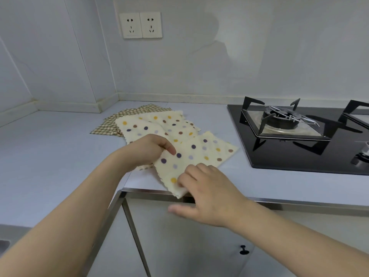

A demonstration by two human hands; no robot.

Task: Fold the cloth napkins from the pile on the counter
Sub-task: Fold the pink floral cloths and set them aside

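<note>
The left hand [148,151] pinches the spotty napkin [196,156] at its edge. The right hand [201,194] holds its near corner. More napkins [139,121] lie behind on the counter [50,146].

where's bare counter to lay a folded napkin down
Bare counter left of the napkin pile, out to the corner wall. A narrower strip lies between the front polka-dot napkin and the gas hob. The middle is crowded.

Dotted cream napkin [196,156] flat atop pile [139,121], near counter edge.
</note>
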